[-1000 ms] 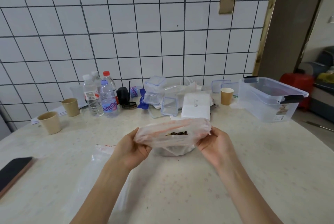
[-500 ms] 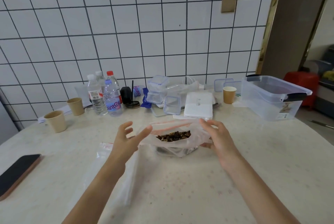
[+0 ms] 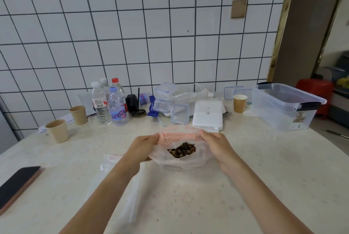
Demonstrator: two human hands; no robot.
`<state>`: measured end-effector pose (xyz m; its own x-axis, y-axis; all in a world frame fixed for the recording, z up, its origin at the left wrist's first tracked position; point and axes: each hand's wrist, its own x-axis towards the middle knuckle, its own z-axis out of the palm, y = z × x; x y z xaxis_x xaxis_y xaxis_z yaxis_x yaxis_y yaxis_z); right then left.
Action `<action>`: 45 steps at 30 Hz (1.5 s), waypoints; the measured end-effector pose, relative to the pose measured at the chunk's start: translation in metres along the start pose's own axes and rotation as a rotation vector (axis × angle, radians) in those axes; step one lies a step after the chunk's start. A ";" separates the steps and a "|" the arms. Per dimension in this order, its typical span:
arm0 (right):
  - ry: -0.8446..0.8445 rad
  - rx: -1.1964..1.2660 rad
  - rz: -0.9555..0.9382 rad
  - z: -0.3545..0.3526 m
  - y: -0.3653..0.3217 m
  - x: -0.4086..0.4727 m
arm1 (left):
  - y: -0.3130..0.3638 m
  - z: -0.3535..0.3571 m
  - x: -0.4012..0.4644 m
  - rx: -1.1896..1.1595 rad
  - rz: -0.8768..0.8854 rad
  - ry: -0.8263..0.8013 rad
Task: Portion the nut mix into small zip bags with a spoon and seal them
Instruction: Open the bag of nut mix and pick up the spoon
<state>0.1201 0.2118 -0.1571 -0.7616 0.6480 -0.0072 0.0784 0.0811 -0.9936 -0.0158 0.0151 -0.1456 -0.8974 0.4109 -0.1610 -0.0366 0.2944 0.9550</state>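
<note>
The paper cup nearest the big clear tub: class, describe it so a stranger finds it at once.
Start at the big clear tub on the table's far right. Just left of it stands a brown paper cup. The other two cups stand far left, beyond the bottles.

A white tiled wall (image 3: pixel 132 35) with dark grout rises behind the pale speckled table (image 3: pixel 264 177), a brass-coloured plate (image 3: pixel 238 8) on it, a gold-trimmed doorway (image 3: pixel 281 26) at the right edge.

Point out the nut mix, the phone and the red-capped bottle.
nut mix (image 3: pixel 182 150): head view, middle of the dark pile.
phone (image 3: pixel 18 182): head view, dark screen.
red-capped bottle (image 3: pixel 114 80): head view, its cap.
</note>
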 end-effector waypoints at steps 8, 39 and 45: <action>0.078 0.580 0.345 0.023 0.009 0.011 | 0.002 0.023 0.010 -0.675 -0.344 -0.127; -0.028 0.855 0.265 -0.002 0.007 -0.023 | -0.019 0.004 -0.020 -1.132 -0.325 -0.316; -0.071 1.224 0.264 0.010 0.014 -0.028 | -0.023 0.022 -0.021 -1.317 -0.313 -0.294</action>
<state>0.1363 0.1874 -0.1721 -0.8496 0.4922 -0.1897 -0.3855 -0.8248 -0.4136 0.0138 0.0187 -0.1691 -0.6562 0.6927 -0.2994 -0.7488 -0.5487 0.3718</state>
